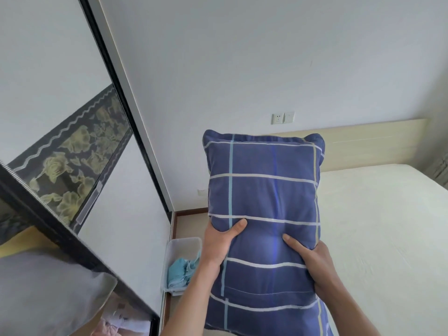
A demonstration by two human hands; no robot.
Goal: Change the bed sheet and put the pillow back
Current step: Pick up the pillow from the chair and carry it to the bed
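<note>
A blue pillow [264, 195] with white and light-blue check lines stands on end in front of me, held up in the air. My left hand [219, 246] grips its left edge with the thumb pressed into the front. My right hand [312, 263] grips its right edge the same way. Behind and to the right lies the bed [378, 229], covered in a plain cream sheet, with a pale wooden headboard [368, 141] against the wall.
A wardrobe with sliding doors [72, 146] stands open at the left, with grey bedding [46, 294] on a shelf. On the floor between wardrobe and bed sits a clear plastic bin [180, 248] holding light-blue cloth [181, 270]. A wall socket [277, 118] is above the headboard.
</note>
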